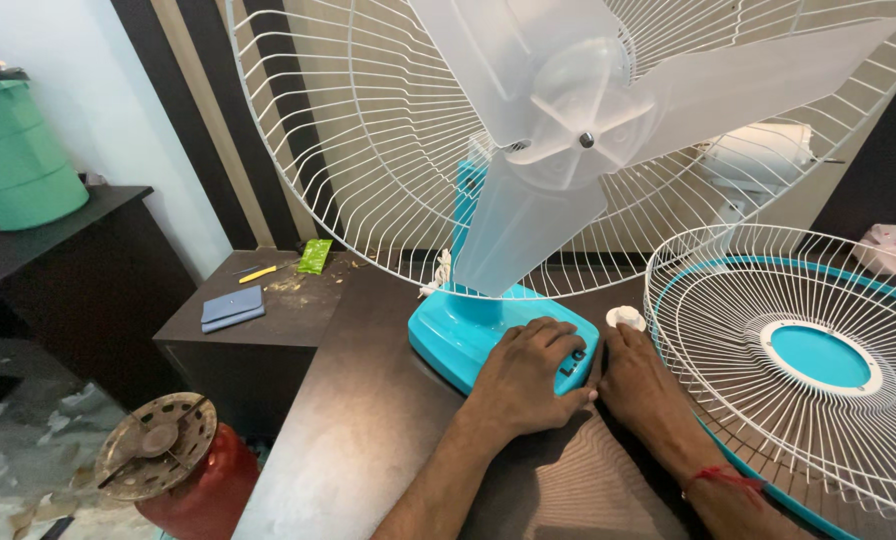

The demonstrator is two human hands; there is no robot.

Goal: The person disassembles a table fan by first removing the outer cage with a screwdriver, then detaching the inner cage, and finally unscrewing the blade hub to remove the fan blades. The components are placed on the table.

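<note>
Both hands low at the fan: left hand spread flat on turquoise base, likely steadying it. Right hand open, fingertips touching white cap, beside detached front grille.

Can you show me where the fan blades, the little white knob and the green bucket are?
fan blades [528,225]: head view, on the lower see-through blade.
little white knob [625,318]: head view, on its top, by the right hand's fingertips.
green bucket [18,155]: head view, on its side wall, far left.
</note>
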